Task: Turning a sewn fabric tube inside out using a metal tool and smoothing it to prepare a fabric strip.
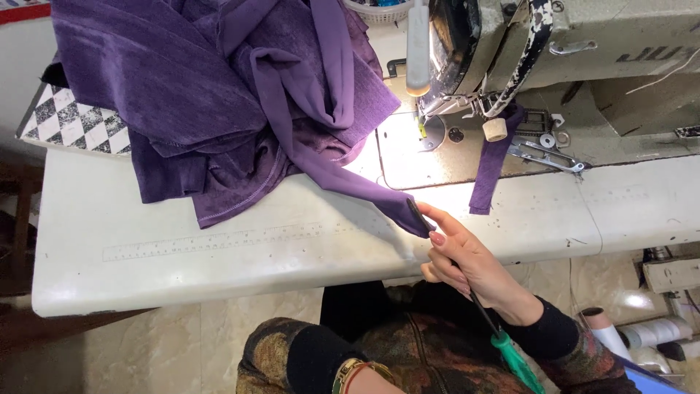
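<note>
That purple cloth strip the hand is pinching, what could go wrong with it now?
1. The right hand pinches only the tip of the purple strip, so it might slip free.
2. The hand also holds a thin tool with a green handle; its tip lies against the cloth and could snag it.
3. The purple garment pile sits on the strip's far end, so a pull may drag it across the table.

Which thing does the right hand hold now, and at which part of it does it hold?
The right hand pinches the end of a purple fabric strip between thumb and fingers. A thin tool with a green handle also runs through that hand. The left hand's hold cannot be told.
</note>
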